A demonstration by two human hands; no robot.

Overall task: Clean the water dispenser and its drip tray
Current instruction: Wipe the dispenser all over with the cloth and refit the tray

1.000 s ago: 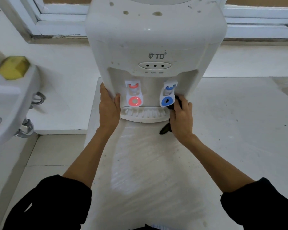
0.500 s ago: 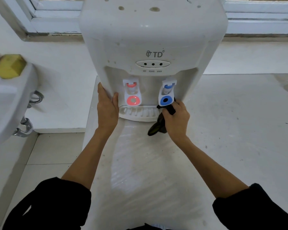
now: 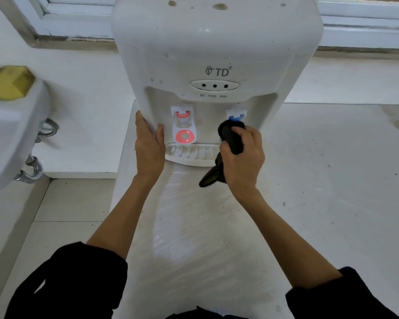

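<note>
Right hand [image 3: 242,157] gripping dark cloth [image 3: 230,139], pressing onto blue tap [image 3: 236,116], frame centre. Left hand [image 3: 149,146] lying flat, bracing water dispenser [image 3: 217,42]. Drip tray [image 3: 191,154] running crosswise between hands, just below cloth.

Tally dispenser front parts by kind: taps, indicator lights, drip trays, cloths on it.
Taps: 2, red tap, blue tap partly behind the black cloth
Indicator lights: 3
Drip tray: 1
Black cloth: 1, held by the right hand
Total: 7
</note>
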